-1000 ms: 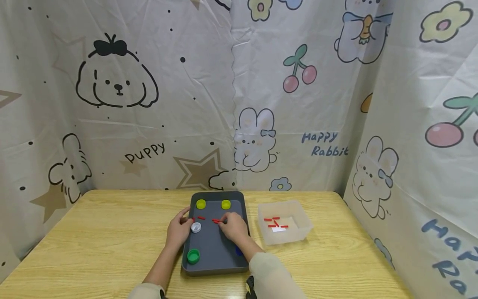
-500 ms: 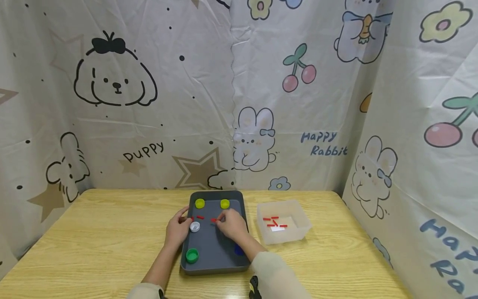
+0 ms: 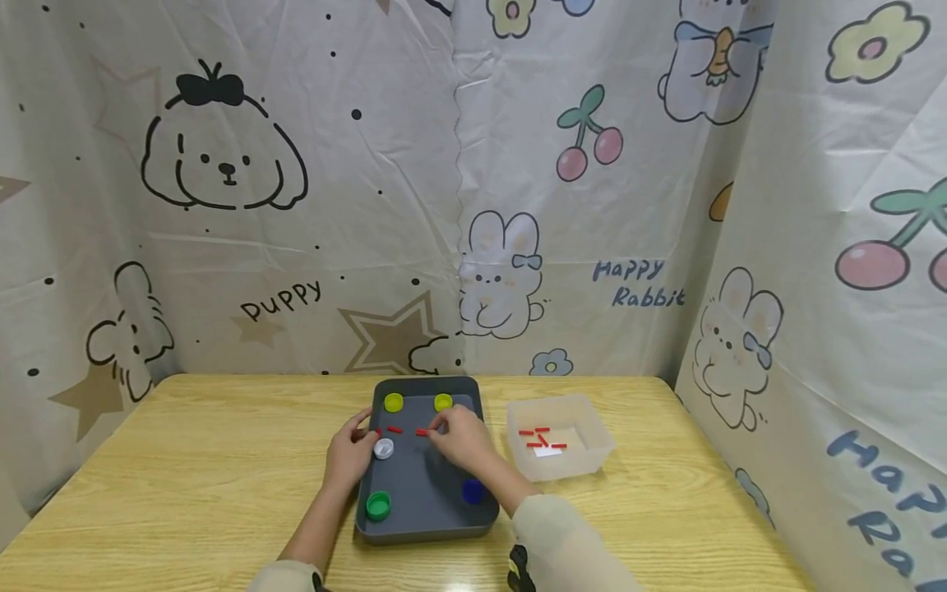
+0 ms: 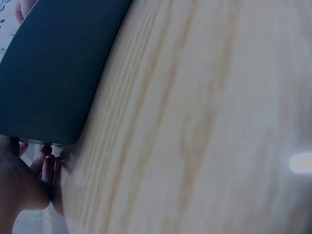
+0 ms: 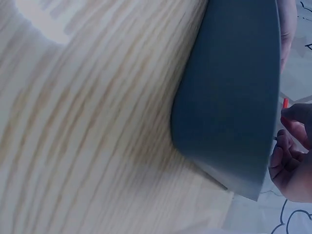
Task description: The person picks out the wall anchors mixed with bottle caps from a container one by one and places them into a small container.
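Observation:
A dark grey tray (image 3: pixel 425 526) lies on the table. My left hand (image 3: pixel 349 452) grips its left rim, close to a white cap (image 3: pixel 384 448); a bit of red (image 3: pixel 379 431) shows by the thumb. Over the tray's right half, my right hand (image 3: pixel 462 440) pinches a small red stick (image 5: pixel 285 103), seen in the right wrist view. Just left of those fingertips lies another red stick (image 3: pixel 422 432), with one more red stick (image 3: pixel 394 429) farther left. Yellow caps (image 3: pixel 394 402) sit at the far end, a green cap (image 3: pixel 378 506) and a blue cap (image 3: pixel 473 492) at the near end.
Right of the tray stands a translucent plastic box (image 3: pixel 560 469) with several red sticks (image 3: pixel 542 440) and a white slip inside. The wooden table (image 3: pixel 222 460) ends at a printed curtain (image 3: pixel 355 247) behind and on the sides.
My right hand has risen slightly away from the red stick in the tray. The blue cap, partly covered by my right forearm before, shows more fully. My left hand stays on the rim.

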